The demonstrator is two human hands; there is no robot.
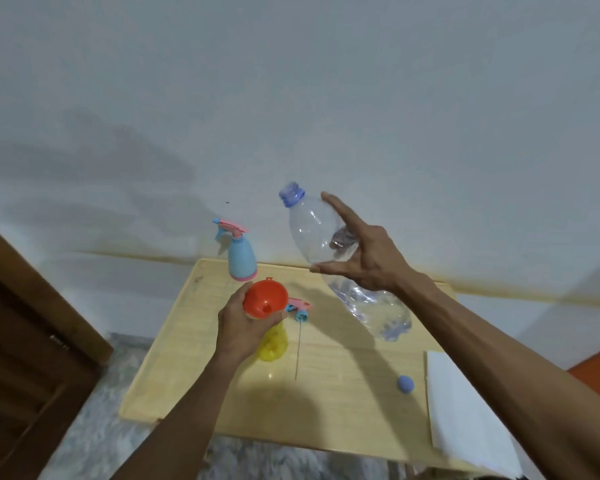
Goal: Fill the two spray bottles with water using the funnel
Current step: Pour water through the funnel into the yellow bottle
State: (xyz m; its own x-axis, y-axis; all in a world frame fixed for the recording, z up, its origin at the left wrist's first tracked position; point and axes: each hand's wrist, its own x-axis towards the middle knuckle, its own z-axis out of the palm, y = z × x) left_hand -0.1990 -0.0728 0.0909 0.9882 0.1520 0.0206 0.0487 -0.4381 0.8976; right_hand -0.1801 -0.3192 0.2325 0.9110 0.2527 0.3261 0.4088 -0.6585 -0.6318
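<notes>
**Head view: funnel on the yellow bottle, water bottle lifted**

Head view looks down on a pale wooden table (pixel 326 403) set against a white wall (pixel 291 98), with a dark wooden door (pixel 25 334) at far left.

Left of centre, the left hand (pixel 243 327) is wrapped around the neck of the yellow spray bottle (pixel 274 344), which stands on the table with its top off. The orange funnel (pixel 265 301) sits in that bottle's mouth, tilted a little toward the camera, and the thumb and fingers close around its base.

Behind the funnel, near the table's far edge, the blue spray bottle (pixel 241 256) stands upright with its pink and blue trigger head fitted.

Just right of the funnel, 1 loose spray head (pixel 298 308) lies on the table, its thin dip tube running toward the camera.

Farther right, the right hand (pixel 364 258) holds a clear water bottle (pixel 340 261) in the air above the table, thumb and fingers spread around its middle. The bottle is uncapped, tilted with its blue neck up and to the left, and water sits in its lower end.

Near the right side, 1 blue cap (pixel 405 384) lies on the table, beside a white sheet (pixel 465 410) that overhangs the right edge.
</notes>
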